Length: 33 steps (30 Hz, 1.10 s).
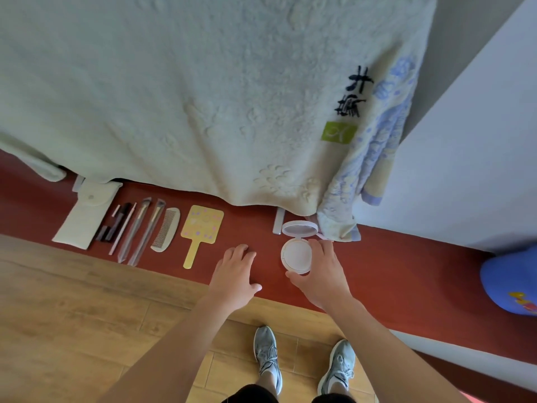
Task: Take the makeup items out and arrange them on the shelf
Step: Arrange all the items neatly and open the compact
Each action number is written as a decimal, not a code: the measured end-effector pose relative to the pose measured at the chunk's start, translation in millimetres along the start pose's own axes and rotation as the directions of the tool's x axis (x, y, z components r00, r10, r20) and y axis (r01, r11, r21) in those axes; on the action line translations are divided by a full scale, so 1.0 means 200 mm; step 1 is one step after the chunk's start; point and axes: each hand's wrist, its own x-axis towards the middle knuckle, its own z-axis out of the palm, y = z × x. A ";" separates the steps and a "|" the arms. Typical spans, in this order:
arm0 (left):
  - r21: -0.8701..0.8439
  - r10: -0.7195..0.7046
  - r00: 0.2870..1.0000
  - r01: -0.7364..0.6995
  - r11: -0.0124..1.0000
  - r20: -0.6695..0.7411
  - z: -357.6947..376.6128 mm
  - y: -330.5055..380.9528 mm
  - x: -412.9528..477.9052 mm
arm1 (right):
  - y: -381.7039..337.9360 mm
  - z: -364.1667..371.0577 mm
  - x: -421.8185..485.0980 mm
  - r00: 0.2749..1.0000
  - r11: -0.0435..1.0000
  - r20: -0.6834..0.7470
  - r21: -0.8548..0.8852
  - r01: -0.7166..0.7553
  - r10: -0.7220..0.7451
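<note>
Your right hand (319,274) grips open compact (297,253); left hand (234,274) flat, empty. Brushes (145,228), comb (165,229), hand mirror (202,225) placed left of it; nearly done.

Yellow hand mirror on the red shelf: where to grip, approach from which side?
Pinch the yellow hand mirror by its narrow handle, coming from the near edge of the shelf. It lies flat, handle pointing toward the person; the comb crowds the head's left side.

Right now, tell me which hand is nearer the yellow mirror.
Left. The left hand is just right of the yellow mirror; the right hand, farther right, holds the compact.
</note>
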 end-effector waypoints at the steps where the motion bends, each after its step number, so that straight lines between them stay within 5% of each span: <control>1: -0.002 -0.005 1.000 0.005 1.000 -0.002 -0.01 -0.02 0.00 | -0.02 0.01 0.01 1.000 1.000 0.004 -0.002 0.003 -0.003; 24: -0.031 -0.140 0.990 0.140 0.990 0.010 -0.06 -0.14 -0.04 | -0.23 0.09 0.12 0.994 0.995 0.049 0.020 0.097 -0.098; 33: -0.064 -0.048 0.998 0.051 0.997 0.047 -0.11 -0.23 -0.03 | -0.36 0.19 0.16 1.000 1.000 0.026 -0.003 0.014 -0.014</control>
